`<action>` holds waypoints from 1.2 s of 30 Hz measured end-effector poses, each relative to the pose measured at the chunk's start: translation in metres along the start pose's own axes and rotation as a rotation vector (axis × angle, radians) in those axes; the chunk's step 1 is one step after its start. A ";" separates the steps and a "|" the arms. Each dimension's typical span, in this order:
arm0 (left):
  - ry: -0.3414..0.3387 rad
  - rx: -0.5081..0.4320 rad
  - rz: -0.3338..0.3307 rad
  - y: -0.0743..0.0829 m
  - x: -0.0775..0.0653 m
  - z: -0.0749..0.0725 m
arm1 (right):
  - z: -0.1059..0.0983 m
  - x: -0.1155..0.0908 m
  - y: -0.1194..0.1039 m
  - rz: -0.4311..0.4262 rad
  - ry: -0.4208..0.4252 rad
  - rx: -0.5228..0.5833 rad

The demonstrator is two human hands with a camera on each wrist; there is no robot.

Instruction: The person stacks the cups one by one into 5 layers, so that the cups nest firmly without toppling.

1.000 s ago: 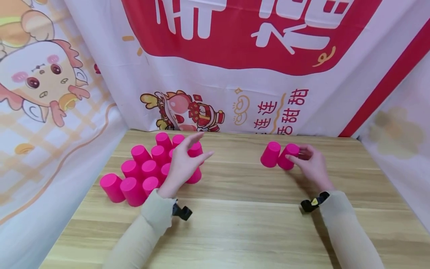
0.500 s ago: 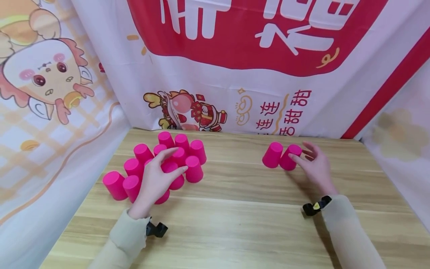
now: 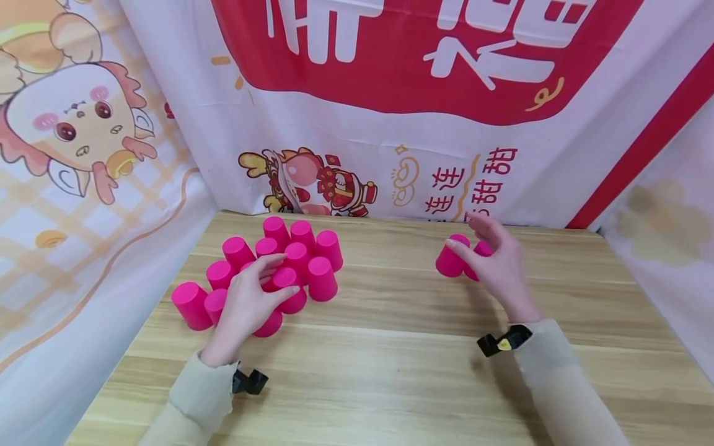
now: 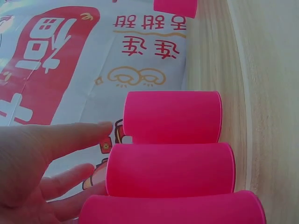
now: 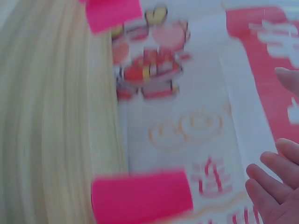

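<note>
Many pink cups stand upside down in a cluster at the left of the table. My left hand is over the front right of that cluster, thumb and fingers apart around the near side of one pink cup in the head view. In the left wrist view the left hand lies beside a row of cups, holding nothing. Two more pink cups stand side by side at the back right, the left one partly behind my right thumb. My right hand hovers over this pair, fingers apart, covering much of the right one.
The wooden table runs back to a white and red printed cloth. Another printed cloth borders the left side. A black wrist camera sits on the left wrist, another on the right.
My left hand has moved left and toward the front over the cluster. My right hand has come off the right cup of the pair and shifted up and left.
</note>
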State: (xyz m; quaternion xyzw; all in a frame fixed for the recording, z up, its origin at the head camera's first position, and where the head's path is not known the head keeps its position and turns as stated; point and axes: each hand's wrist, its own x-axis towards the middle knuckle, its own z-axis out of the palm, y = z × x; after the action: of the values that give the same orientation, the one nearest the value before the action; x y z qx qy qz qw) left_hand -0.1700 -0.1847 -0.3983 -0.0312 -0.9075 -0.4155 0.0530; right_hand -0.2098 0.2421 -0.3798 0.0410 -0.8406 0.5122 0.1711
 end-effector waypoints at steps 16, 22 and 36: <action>-0.093 0.100 0.020 -0.002 0.005 0.004 | 0.128 -0.028 -0.028 -0.072 -0.372 0.276; -0.099 0.149 0.036 -0.001 0.006 0.004 | 0.164 -0.028 -0.034 -0.029 -0.465 0.288; -0.157 0.183 0.081 -0.002 0.007 0.001 | 0.212 -0.023 -0.038 -0.006 -0.442 0.246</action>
State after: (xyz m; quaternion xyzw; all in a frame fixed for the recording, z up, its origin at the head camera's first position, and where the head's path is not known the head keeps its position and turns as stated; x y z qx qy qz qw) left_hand -0.1770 -0.1849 -0.3996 -0.0956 -0.9410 -0.3248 0.0011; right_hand -0.2308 0.0364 -0.4439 0.1749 -0.7890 0.5886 -0.0215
